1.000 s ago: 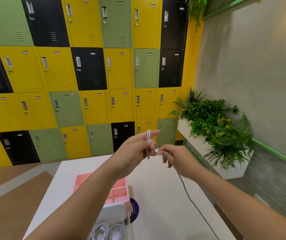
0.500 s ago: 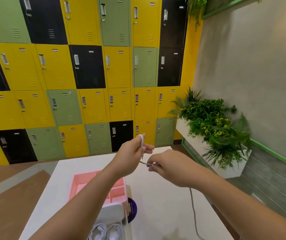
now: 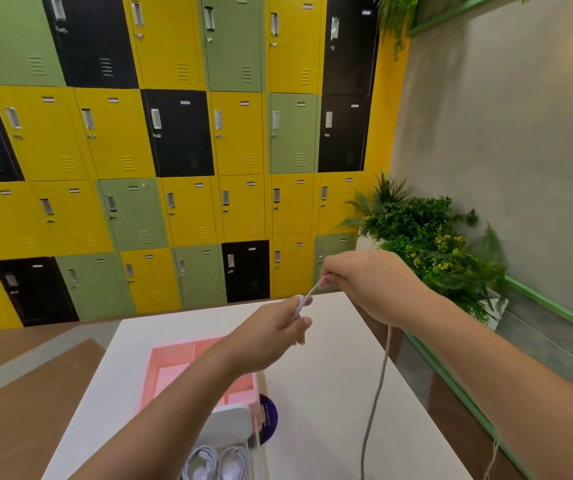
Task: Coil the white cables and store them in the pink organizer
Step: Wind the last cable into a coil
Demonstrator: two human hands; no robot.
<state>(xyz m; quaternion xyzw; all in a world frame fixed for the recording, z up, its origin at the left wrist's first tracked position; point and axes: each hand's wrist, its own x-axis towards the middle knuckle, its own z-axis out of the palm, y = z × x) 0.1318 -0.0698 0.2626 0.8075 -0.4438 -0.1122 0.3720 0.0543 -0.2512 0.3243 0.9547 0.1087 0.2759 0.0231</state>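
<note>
My left hand (image 3: 280, 327) is raised over the white table (image 3: 330, 393) and holds a small loop of a white cable (image 3: 380, 375) wound round its fingers. Slightly higher and to the right, my right hand (image 3: 364, 285) pinches the same cable, and a short stretch runs taut between the two hands. The rest of the cable hangs from my right hand down over the table to the frame's bottom edge. The pink organizer (image 3: 174, 368) sits on the table under my left forearm, its compartments partly hidden. Two coiled white cables (image 3: 215, 462) lie in a clear container at the bottom.
A white box (image 3: 229, 424) and a dark purple round object (image 3: 269, 419) stand just in front of the organizer. A wall of yellow, green and black lockers (image 3: 174, 150) rises behind the table. A planter with green foliage (image 3: 427, 244) stands at the right along a grey wall.
My right hand has moved up and to the right, drawing the cable out from the loop on my left hand. My left hand has stayed low over the table.
</note>
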